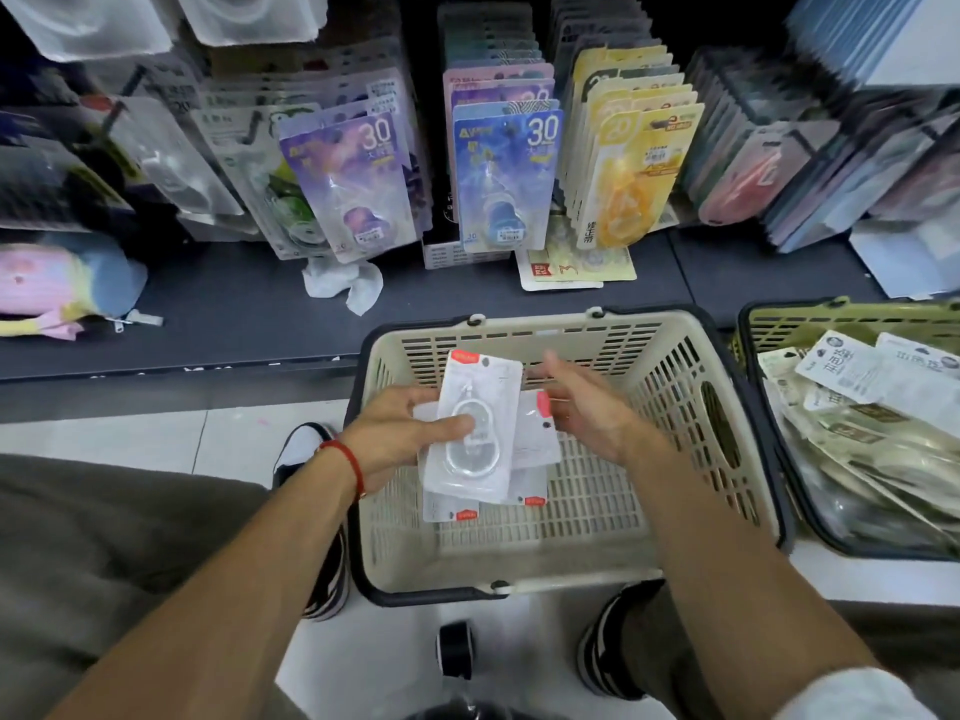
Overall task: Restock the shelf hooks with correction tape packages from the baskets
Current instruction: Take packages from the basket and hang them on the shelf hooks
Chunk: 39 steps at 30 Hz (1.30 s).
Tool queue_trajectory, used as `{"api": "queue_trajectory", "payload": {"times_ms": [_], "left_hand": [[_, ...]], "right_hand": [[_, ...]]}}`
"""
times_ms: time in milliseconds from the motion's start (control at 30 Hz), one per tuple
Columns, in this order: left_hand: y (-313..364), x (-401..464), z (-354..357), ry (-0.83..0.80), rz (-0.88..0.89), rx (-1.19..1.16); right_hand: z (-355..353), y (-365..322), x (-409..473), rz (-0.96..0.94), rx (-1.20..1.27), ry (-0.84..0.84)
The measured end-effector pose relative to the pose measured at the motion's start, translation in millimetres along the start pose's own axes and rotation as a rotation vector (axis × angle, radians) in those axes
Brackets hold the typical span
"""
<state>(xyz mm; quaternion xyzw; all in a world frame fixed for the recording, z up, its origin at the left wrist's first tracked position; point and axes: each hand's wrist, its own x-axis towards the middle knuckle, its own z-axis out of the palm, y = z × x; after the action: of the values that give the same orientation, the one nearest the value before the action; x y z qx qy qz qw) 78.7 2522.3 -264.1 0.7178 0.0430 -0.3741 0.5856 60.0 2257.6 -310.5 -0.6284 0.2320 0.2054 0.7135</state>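
Left hand (pixel 400 433) gripping clear correction tape packages (pixel 475 433) over near-empty beige basket (pixel 675 366); right hand (pixel 587 407) open alongside. Shelf hooks (pixel 504 148) largely stocked. Remaining: olive basket (pixel 779 324), still full.

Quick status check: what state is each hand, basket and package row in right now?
left hand: grips white packages, thumb on top
right hand: open, beside the packages
beige basket: on the floor, nearly empty
green basket: full of packages
blue row: hanging, well stocked
yellow row: hanging, well stocked
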Motion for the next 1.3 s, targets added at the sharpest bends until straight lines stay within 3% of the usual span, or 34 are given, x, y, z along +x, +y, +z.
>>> {"api": "queue_trajectory", "payload": {"times_ms": [33,100,167,233,300,433,533,600,667,767,833,933,1033,1100,1167,1233,1267,1300], "left_hand": [[-5,2,-1,0.092,-0.019,0.076],[-14,3,-2,0.256,-0.058,0.237],[-18,1,0,0.321,-0.105,0.263],[-22,-2,2,0.342,-0.126,0.268],[-26,-4,2,0.348,-0.132,0.259],[-27,-6,3,0.337,-0.125,0.138],[-26,-5,3,0.310,-0.063,0.065],[-26,-4,5,0.318,-0.031,0.017],[-26,-5,8,0.332,-0.023,-0.039],[-25,-10,15,0.283,-0.025,-0.146],[-21,-13,20,0.236,-0.029,-0.214],[-13,-19,27,0.187,0.008,-0.312],[-3,-26,28,0.160,0.078,-0.443],[5,-30,23,0.158,0.126,-0.454],[10,-32,14,0.209,0.165,-0.412],[13,-31,2,0.294,0.200,-0.407],[13,-31,-6,0.351,0.225,-0.396],[13,-30,-15,0.421,0.254,-0.360]], "right_hand": [[-2,11,8,-0.015,-0.139,0.091],[-8,33,24,-0.097,-0.682,0.164],[-8,56,40,-0.126,-1.201,-0.018],[0,75,50,-0.136,-1.529,-0.235],[5,88,55,-0.151,-1.729,-0.318],[-2,93,61,-0.147,-1.874,-0.179],[-15,92,57,-0.006,-1.826,-0.071],[-27,89,51,0.061,-1.635,0.023],[-37,79,42,0.123,-1.223,0.049],[-38,53,23,0.145,-0.450,-0.059],[-26,31,10,0.095,-0.199,-0.171],[15,5,-4,-0.036,-0.119,-0.219],[59,-7,-6,-0.293,-0.258,-0.009],[74,-17,-7,-0.420,-0.308,0.043],[76,-27,-4,-0.415,-0.268,-0.058],[69,-30,3,-0.312,-0.080,-0.140],[65,-27,9,-0.275,-0.065,-0.105],[62,-21,16,-0.258,-0.202,-0.034]]}}
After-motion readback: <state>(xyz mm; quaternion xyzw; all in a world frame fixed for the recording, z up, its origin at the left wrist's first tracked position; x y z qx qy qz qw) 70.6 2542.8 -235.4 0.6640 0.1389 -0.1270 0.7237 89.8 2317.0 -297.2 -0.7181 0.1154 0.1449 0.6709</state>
